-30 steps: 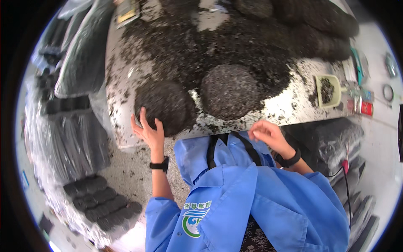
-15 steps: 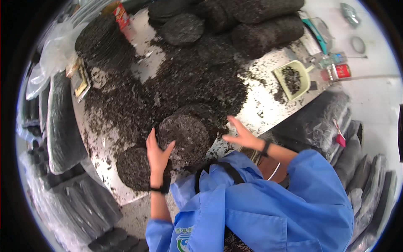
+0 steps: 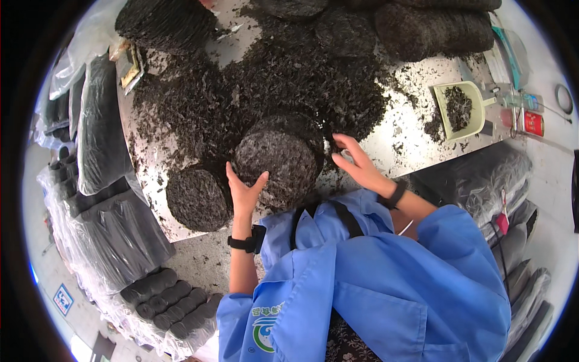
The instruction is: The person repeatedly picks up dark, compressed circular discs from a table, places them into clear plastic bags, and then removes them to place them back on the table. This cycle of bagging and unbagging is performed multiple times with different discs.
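A stack of dark round cakes of what looks like dried seaweed [image 3: 278,166] lies at the table's near edge, its top disc rough and mottled. My left hand [image 3: 244,192] rests against its near left side, thumb and fingers spread. Just right of the stack, my right hand [image 3: 362,168] is open with fingers bent, apparently a little apart from the rim. A smaller round cake [image 3: 198,199] sits beside my left hand. Behind the stack spreads a heap of loose dark flakes [image 3: 271,78].
A tall stack of discs [image 3: 166,27] stands far left; a dark roll [image 3: 434,33] lies far right. A pale dustpan [image 3: 475,114] holds flakes near a red-labelled jar [image 3: 533,123]. Plastic-wrapped dark bundles [image 3: 114,235] flank the table on the left, with more bags [image 3: 476,166] at the right.
The view has shifted, so the table sits higher in the picture. My right hand has come nearer the stack's right side. My left hand stays at its left side.
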Demonstrator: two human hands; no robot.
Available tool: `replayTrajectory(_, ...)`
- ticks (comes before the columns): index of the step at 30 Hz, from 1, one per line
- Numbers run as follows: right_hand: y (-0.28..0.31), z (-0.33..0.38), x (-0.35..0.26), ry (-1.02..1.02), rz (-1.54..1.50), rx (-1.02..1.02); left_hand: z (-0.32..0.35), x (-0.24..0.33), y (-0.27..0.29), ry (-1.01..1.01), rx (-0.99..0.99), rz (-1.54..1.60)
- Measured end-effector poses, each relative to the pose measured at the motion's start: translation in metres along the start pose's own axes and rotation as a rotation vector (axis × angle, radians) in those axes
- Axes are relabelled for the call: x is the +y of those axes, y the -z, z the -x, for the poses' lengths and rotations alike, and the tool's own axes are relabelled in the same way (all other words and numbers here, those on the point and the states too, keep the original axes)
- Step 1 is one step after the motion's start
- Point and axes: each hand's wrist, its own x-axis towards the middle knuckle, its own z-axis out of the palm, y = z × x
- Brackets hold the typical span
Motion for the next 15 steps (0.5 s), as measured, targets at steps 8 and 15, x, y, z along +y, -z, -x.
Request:
replayTrajectory(8, 0.12, 0.12, -0.103, -0.115, 0.098, -1.468, 0.013, 0.032, 0.002, -0.073, 0.007, -0.232)
replayTrajectory(15, 0.09, 0.198, -0.078, -0.407, -0.201, -1.233, 0.01, 0.009, 0.007, -0.049, -0.066, -0.075)
